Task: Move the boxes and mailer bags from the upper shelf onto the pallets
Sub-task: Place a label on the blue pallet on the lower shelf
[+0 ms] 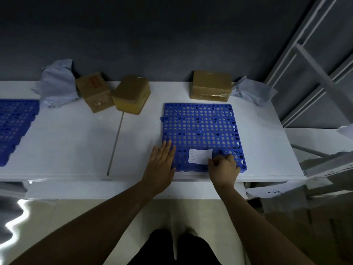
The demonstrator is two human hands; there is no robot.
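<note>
A blue perforated pallet point(200, 129) lies on the white shelf point(76, 142). My left hand point(161, 163) rests flat with straight fingers on the pallet's near left corner. My right hand point(224, 169) pinches the corner of a white paper label point(199, 155) lying on the pallet's near edge. Along the back wall stand three brown boxes: one with a red mark point(94, 91), one tilted beside it point(131, 93), and a taped one point(211, 86) behind the pallet. A pale mailer bag point(57, 83) sits at the back left, another point(252, 91) at the back right.
A second blue pallet point(13, 127) lies at the shelf's left edge. A thin seam point(115, 144) splits the shelf surface. A grey metal rack frame point(313, 77) rises at the right, with a lower shelf point(322, 138) beside it.
</note>
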